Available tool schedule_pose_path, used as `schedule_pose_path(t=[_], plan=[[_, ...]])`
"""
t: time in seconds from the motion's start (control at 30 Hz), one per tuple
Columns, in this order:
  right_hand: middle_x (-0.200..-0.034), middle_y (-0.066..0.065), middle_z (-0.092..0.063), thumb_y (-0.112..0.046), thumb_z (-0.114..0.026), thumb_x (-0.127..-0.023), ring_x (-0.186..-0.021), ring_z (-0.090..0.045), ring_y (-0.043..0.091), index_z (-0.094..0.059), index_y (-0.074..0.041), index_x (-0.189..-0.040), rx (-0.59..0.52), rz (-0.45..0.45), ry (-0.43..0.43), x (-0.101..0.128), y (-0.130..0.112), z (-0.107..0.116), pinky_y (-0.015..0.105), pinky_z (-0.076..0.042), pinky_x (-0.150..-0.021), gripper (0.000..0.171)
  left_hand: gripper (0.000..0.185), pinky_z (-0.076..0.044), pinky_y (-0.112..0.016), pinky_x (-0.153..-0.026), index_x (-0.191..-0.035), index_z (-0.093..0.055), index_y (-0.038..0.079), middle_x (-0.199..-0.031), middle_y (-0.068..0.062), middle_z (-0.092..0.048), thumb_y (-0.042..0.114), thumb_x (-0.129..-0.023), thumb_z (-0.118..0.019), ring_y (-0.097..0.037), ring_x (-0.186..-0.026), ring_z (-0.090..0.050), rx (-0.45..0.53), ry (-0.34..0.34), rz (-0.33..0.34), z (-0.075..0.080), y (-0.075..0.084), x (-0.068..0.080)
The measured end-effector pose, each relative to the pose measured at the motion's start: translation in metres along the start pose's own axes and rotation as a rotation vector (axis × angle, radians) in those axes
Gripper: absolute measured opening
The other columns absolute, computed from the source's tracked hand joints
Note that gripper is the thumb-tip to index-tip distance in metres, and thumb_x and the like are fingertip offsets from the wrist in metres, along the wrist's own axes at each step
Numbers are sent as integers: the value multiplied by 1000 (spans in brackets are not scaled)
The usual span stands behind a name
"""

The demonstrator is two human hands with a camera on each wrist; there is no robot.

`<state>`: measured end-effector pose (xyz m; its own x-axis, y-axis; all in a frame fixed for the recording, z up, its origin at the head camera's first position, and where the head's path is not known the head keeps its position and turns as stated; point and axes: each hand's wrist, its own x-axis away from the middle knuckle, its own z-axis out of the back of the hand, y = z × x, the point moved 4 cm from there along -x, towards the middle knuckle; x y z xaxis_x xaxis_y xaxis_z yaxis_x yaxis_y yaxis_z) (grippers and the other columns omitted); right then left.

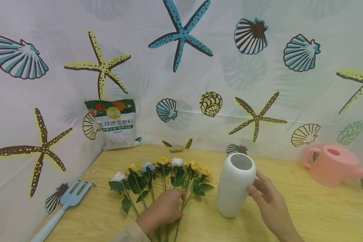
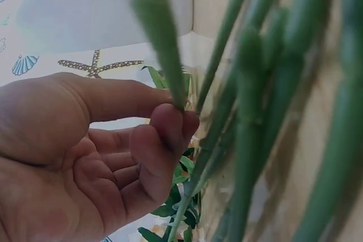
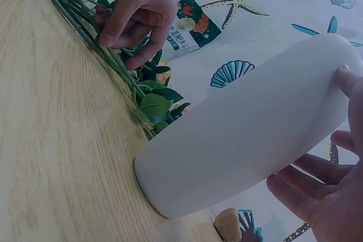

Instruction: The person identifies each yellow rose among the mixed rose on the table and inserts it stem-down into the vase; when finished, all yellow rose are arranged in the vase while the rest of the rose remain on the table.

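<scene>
Flowers (image 1: 163, 161), stemmed, in white, yellow and blue: laid fanned on the counter (image 1: 320, 215), left of the vase, blooms toward the back cloth (image 1: 199, 79).

Left hand (image 1: 166, 206): over the stems; thumb and finger pinch one stem (image 2: 161, 43), its cut end free of the rest in the left wrist view.

Vase (image 1: 234, 185), white, tall: stands on the counter beside the flowers; no bloom or stem shows above its mouth.

Right hand (image 1: 270, 205): grips the vase from the right, thumb on one side, fingers round the other.

Progress, as judged: early. Done: vase steadied, one stem pinched. Left: every flower lies outside the vase, none placed.

Also present: pink watering can (image 1: 332, 164), far right; blue fork (image 1: 74, 195), left; fertilizer bag (image 1: 116, 126), back left; stone (image 1: 176, 149), by the cloth.
</scene>
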<state>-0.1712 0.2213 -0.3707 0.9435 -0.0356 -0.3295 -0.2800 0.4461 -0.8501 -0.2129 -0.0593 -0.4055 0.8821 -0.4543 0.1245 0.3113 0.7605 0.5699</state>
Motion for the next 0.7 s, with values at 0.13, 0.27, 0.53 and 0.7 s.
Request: schedule_pose_path(t=[0.13, 0.27, 0.53, 0.7], plan=[[-139, 18, -61, -14, -56, -104, -113, -55, -15, -46, -14, -151, 15, 22, 8, 0, -1, 0, 15, -52, -90, 48, 31, -51, -34, -67, -112, -67, 3, -70, 2, -61, 0, -82, -77, -11, -61, -52, 51, -7, 11, 2, 3, 2], [-138, 18, -62, -15, -56, -104, -112, -54, -16, -45, -13, -151, 28, 32, 3, 0, -2, 1, 17, -53, -90, 48, 35, -48, -31, -60, -120, -65, 1, -62, 0, -59, -3, -86, -72, -12, -53, -51, 151, -24, 17, 5, 7, 4], [-136, 16, -63, -16, -56, -104, -112, -54, -16, -45, -16, -151, 44, 25, 3, -1, 0, 2, 16, -52, -89, 48, 37, -45, -28, -52, -127, -63, 0, -64, -5, -59, -2, -90, -69, -14, -49, -51, 343, -63, -15, 14, 15, 8], [-137, 16, -63, -17, -56, -105, -111, -55, -16, -46, -16, -151, 34, 10, -2, -2, -1, 1, 15, -52, -89, 47, 44, -49, -29, -54, -137, -57, -1, -78, -12, -66, -1, -94, -66, -17, -56, -60, 512, -33, -69, 27, 21, 7]])
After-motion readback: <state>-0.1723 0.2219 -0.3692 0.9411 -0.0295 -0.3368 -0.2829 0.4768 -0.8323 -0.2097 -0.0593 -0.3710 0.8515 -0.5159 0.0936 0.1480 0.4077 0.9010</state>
